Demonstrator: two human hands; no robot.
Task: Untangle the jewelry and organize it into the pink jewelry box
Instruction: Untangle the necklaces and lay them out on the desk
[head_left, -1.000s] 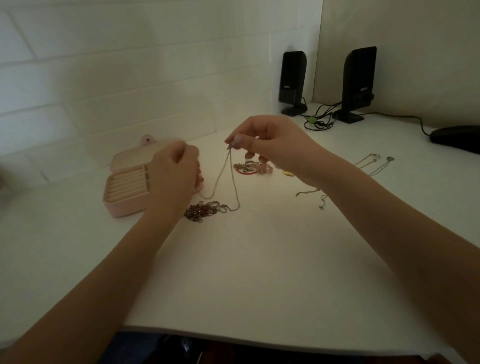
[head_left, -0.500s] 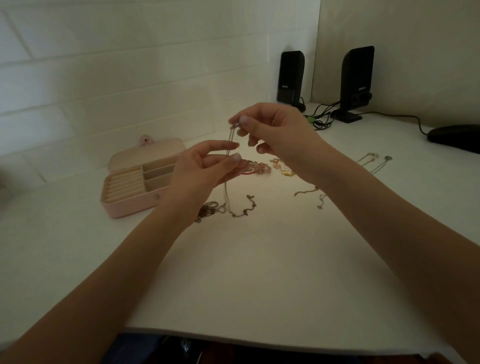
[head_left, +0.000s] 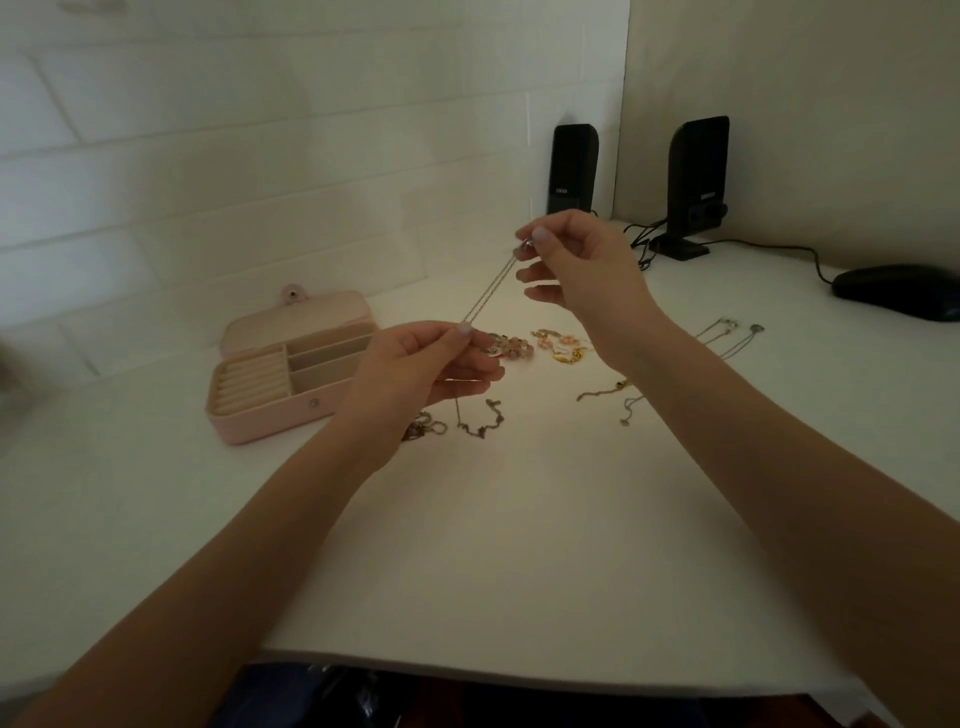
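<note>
A thin silver chain (head_left: 488, 292) stretches taut between my two hands above the table. My right hand (head_left: 576, 265) pinches its upper end with a small pendant, and my left hand (head_left: 421, 369) pinches it lower down. The rest of the chain hangs below my left hand and ends on the table in a tangle (head_left: 478, 421). The pink jewelry box (head_left: 270, 421) lies open at the left, with ring rolls and empty compartments showing. A pink bead bracelet (head_left: 511, 347) lies just behind my left hand.
More jewelry lies on the white table (head_left: 519, 545): gold and pink pieces (head_left: 563, 345), a gold chain (head_left: 605, 391), two thin necklaces (head_left: 727, 335). Two black speakers (head_left: 571, 169) with cables stand at the back wall, a dark mouse (head_left: 898, 291) at the far right.
My left hand came away from the box and took the chain below my right hand. My right hand rose, and the chain is now pulled straight between them.
</note>
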